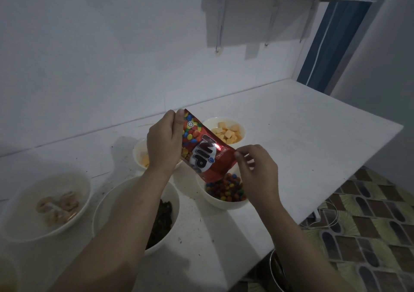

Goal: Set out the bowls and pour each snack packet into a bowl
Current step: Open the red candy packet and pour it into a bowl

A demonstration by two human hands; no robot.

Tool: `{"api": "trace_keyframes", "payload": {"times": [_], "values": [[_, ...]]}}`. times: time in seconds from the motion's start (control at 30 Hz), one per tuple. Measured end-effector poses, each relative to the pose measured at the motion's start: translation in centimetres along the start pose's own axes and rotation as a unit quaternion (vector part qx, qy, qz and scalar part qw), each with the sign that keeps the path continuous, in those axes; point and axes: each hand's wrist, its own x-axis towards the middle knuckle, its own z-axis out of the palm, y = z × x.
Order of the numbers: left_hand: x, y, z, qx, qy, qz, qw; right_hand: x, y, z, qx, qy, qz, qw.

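- Nips candy packet (202, 155), red and glossy, is hanging tilted in the air above the white counter (302, 135), its lower end pointing down into a bowl of coloured candies (225, 194).
- Left hand (164, 141) is gripping the packet's raised far end, thumb and fingers curled over its edge, back of the hand facing the camera, forearm reaching in from the lower left.
- Right hand (257, 168) is pinching the packet's near right edge between thumb and fingertips, the other fingers loosely curled, wrist bent and forearm coming in from the lower right.
- Coloured candies are lying heaped in that white bowl, directly beneath the packet's lower end and partly behind the right hand.
- A bowl of pale yellow cubes (226, 130) is sitting beyond the packet, near the wall.
- Another white bowl (140, 155) with something yellow inside is showing partly behind the left hand.
- A larger bowl holding dark pieces (156, 215) is sitting under the left forearm.
- A bowl of pale ring-shaped snacks (47, 204) is resting at the far left of the counter.
- A patterned floor (369, 224) is showing past the counter's right edge, with a metal pot rim (276, 269) just beside the counter's near corner.
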Motion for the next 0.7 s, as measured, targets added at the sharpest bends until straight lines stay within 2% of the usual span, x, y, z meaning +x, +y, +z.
{"api": "trace_keyframes", "payload": {"times": [0.1, 0.3, 0.43, 0.57, 0.7], "values": [[-0.2, -0.1, 0.1, 0.0, -0.001, 0.006, 1.0, 0.2, 0.2, -0.1, -0.001, 0.004, -0.006, 1.0], [-0.4, 0.4, 0.2, -0.014, 0.01, 0.009, 1.0, 0.2, 0.0, -0.7, 0.012, 0.068, -0.055, 0.996], [-0.3, 0.2, -0.1, 0.013, 0.01, 0.025, 1.0, 0.4, 0.3, -0.8, 0.023, -0.017, -0.025, 0.999], [-0.6, 0.0, -0.2, 0.017, 0.008, 0.022, 1.0, 0.5, -0.1, -0.4, 0.02, -0.043, -0.018, 0.999], [-0.9, 0.6, -0.3, 0.022, -0.003, 0.043, 0.999, 1.4, -1.9, 0.0, 0.031, -0.068, -0.05, 0.996]]}}
